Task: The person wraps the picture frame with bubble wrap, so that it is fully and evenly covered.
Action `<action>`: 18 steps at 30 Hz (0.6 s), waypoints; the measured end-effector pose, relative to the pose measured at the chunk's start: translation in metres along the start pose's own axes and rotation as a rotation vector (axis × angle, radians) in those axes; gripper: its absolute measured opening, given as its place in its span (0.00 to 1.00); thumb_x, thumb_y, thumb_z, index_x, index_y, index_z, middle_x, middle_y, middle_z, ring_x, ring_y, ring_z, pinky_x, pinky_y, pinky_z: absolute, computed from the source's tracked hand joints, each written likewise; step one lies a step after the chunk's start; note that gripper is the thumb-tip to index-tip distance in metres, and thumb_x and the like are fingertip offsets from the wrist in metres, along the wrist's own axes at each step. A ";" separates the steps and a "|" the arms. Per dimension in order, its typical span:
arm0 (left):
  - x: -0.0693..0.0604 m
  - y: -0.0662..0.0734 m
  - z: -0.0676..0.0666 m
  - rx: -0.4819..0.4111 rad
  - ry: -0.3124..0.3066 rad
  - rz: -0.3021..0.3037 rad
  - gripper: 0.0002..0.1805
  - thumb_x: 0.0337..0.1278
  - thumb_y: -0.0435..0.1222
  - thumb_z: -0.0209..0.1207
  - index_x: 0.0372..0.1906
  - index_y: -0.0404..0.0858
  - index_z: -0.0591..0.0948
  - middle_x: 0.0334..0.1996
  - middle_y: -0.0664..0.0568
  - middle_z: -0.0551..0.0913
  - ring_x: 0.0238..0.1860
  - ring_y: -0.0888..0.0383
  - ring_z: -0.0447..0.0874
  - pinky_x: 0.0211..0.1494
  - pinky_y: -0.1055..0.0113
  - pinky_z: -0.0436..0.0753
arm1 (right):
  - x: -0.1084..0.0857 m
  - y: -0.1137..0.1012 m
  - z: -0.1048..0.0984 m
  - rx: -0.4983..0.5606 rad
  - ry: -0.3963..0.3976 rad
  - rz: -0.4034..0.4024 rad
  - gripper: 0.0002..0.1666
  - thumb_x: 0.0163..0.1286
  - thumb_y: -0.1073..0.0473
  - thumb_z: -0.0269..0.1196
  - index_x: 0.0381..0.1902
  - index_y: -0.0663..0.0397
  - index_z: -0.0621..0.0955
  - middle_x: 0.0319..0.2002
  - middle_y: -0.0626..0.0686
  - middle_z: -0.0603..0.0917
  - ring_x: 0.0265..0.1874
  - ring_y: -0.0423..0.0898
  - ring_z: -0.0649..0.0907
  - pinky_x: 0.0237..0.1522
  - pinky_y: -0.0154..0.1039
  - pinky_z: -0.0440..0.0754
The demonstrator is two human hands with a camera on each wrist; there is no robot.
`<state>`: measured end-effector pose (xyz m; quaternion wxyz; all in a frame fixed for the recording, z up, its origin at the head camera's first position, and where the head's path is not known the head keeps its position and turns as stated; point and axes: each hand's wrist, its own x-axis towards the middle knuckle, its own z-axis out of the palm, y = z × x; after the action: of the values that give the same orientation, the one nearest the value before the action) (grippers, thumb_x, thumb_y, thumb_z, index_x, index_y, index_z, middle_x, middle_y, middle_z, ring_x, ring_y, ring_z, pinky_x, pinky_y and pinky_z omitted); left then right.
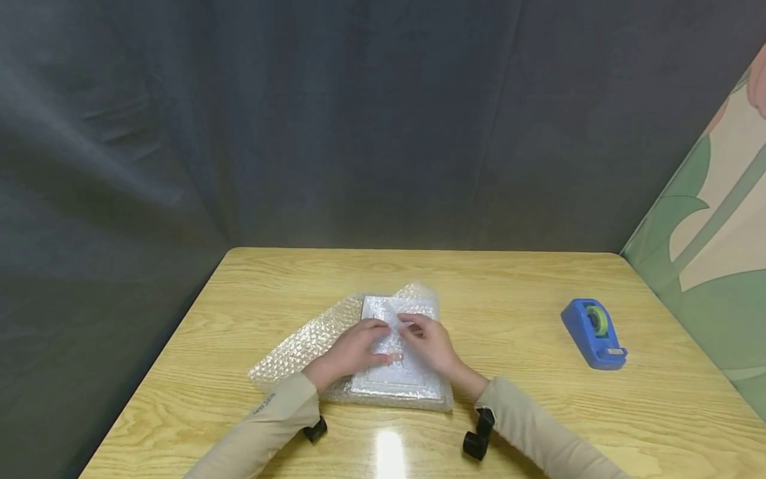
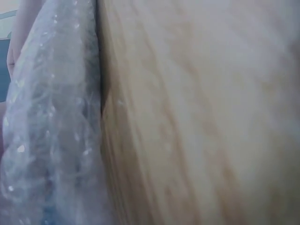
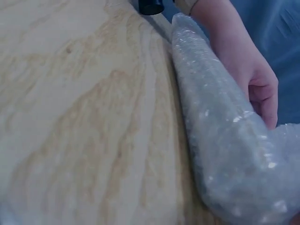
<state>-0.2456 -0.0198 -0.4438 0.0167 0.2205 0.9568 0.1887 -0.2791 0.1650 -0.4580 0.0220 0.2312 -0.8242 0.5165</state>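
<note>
A flat rectangular item [image 1: 391,379] with a pale face and thin border lines lies wrapped in clear bubble wrap [image 1: 311,339]; what it is cannot be told through the plastic. A loose flap of wrap spreads toward the left. My left hand [image 1: 353,349] rests on top of the package, thumb apart from the fingers; the right wrist view shows this left hand [image 3: 248,70] behind the wrapped edge. With bent fingers, my right hand [image 1: 432,342] pinches a translucent piece of the wrap near the middle. Wrapped edge [image 2: 56,112] fills the left side of the left wrist view.
A blue tape dispenser [image 1: 589,336] with a greenish roll stands on the wooden table [image 1: 503,299], to the right. Dark curtain [image 1: 371,126] hangs behind and at left; a flower-patterned panel [image 1: 718,266] borders the right side.
</note>
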 end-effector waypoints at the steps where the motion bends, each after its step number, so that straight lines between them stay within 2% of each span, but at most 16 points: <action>1: 0.000 0.000 0.000 0.006 0.004 0.000 0.35 0.48 0.52 0.60 0.60 0.38 0.70 0.59 0.51 0.70 0.60 0.55 0.66 0.64 0.59 0.65 | 0.000 -0.001 0.001 -0.025 0.000 -0.004 0.16 0.60 0.63 0.61 0.47 0.59 0.80 0.46 0.56 0.82 0.34 0.46 0.83 0.39 0.36 0.82; 4: -0.001 0.000 -0.001 0.035 0.013 0.002 0.36 0.49 0.54 0.58 0.60 0.38 0.70 0.60 0.50 0.70 0.60 0.54 0.66 0.64 0.59 0.66 | -0.001 -0.001 0.003 -0.099 0.004 -0.030 0.16 0.61 0.61 0.62 0.47 0.58 0.80 0.43 0.55 0.83 0.33 0.45 0.83 0.36 0.34 0.82; 8: -0.006 -0.002 -0.005 0.025 0.006 -0.011 0.38 0.52 0.57 0.55 0.62 0.36 0.68 0.63 0.48 0.66 0.63 0.52 0.62 0.65 0.57 0.63 | -0.002 -0.001 0.005 -0.162 0.012 -0.067 0.17 0.60 0.59 0.62 0.47 0.58 0.80 0.40 0.54 0.84 0.31 0.44 0.83 0.35 0.34 0.82; 12: -0.012 -0.006 -0.008 -0.011 0.000 -0.025 0.41 0.50 0.55 0.58 0.64 0.34 0.64 0.66 0.47 0.61 0.66 0.51 0.57 0.67 0.56 0.59 | -0.002 0.000 0.006 -0.201 0.006 -0.097 0.18 0.59 0.59 0.63 0.47 0.59 0.80 0.40 0.55 0.84 0.31 0.43 0.83 0.35 0.34 0.82; 18: -0.015 -0.006 -0.008 -0.046 0.030 -0.068 0.49 0.45 0.54 0.62 0.67 0.30 0.56 0.69 0.43 0.54 0.68 0.47 0.51 0.68 0.54 0.56 | -0.002 -0.001 0.006 -0.256 -0.019 -0.131 0.19 0.57 0.57 0.65 0.46 0.59 0.81 0.43 0.55 0.83 0.33 0.44 0.82 0.37 0.36 0.81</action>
<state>-0.2354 -0.0344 -0.4391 0.0139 0.1844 0.9593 0.2134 -0.2763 0.1605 -0.4603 0.0771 0.2848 -0.8667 0.4022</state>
